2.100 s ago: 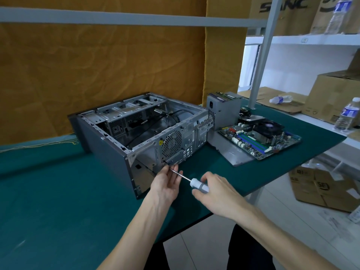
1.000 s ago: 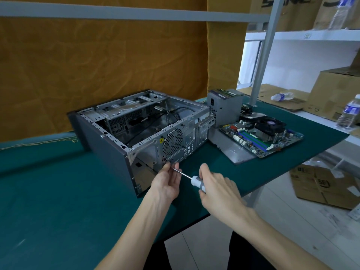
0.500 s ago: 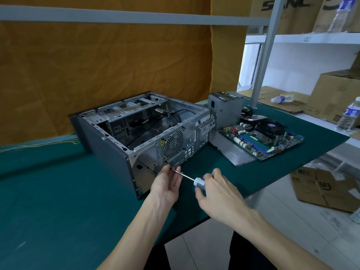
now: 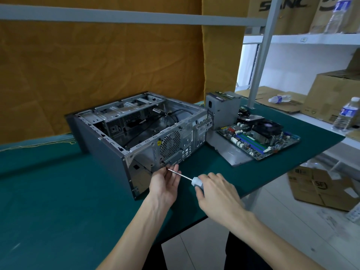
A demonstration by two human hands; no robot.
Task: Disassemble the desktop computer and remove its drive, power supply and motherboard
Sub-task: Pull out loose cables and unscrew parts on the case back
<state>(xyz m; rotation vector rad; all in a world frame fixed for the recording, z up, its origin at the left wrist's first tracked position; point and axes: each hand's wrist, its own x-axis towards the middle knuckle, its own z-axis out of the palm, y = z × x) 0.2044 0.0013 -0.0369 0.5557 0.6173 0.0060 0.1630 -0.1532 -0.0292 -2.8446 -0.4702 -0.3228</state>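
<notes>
Inside, the computer case (image 4: 109, 145) is mostly bare: it lies on its side on the green surface (image 4: 48, 201) with the open side up, and it holds only a metal drive cage (image 4: 124, 112) along its far-left end and a few loose black cables (image 4: 171, 117) curling across the floor of the shell. Its long axis runs from far left to near right, and the perforated rear panel with the fan grille (image 4: 170, 144) faces the near right, towards the person.

Already out of the case, the grey power supply (image 4: 222, 108) stands upright just beyond the case's right corner. Beside it, farther right, the motherboard (image 4: 259, 139) with its black cooler fan lies flat, partly on a grey metal panel (image 4: 231, 151). What may be the drive sits behind the motherboard, though it is too hidden to be sure.

A screwdriver (image 4: 187, 179) points up and left, with its tip at the lower edge of the rear panel and its white handle nearer the person. The right hand (image 4: 216, 193) grips the handle, fingers curled over it. The left hand (image 4: 165, 184) pinches the thin shaft near the tip, its fingertips close against the panel.

On the shelf at right stand cardboard boxes (image 4: 331, 96) and water bottles (image 4: 344, 115).
</notes>
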